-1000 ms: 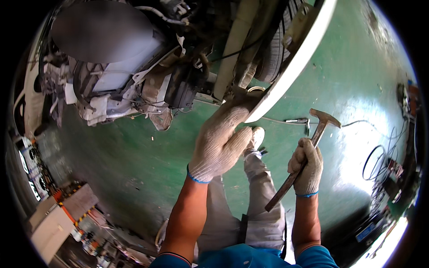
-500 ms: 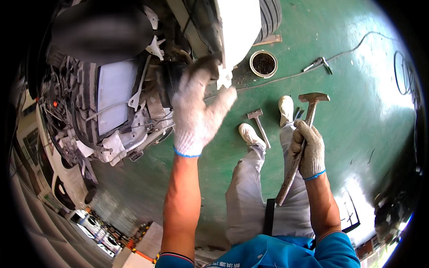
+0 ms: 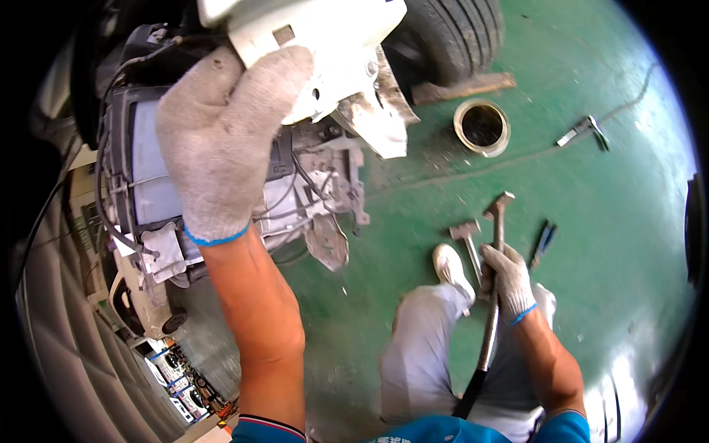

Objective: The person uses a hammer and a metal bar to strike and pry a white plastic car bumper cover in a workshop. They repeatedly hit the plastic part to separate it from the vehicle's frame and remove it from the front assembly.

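My left hand (image 3: 210,148), in a pale knitted glove with a blue cuff, grips the edge of a white car body panel (image 3: 332,37). The thumb lies across the panel's face; the other fingertips are hidden. Below the panel hangs a bent, scuffed metal flap (image 3: 380,122). My gloved right hand (image 3: 508,280) is closed around the shaft of a hammer (image 3: 499,221), its head pointing away from me and its handle running back over my leg. A second hammer (image 3: 467,235) lies on the floor beside my left shoe.
The opened car front with a radiator (image 3: 153,162) and wires is at left. A tire (image 3: 458,44) stands at the top, by a wooden strip (image 3: 465,88). On the green floor are a round tin (image 3: 501,140), a tool with a cable (image 3: 587,133) and blue-handled pliers (image 3: 546,238).
My view has come nearer the car. My left hand has moved left and taken hold of the white panel's edge. The hammer in my right hand has swung more upright and lower.
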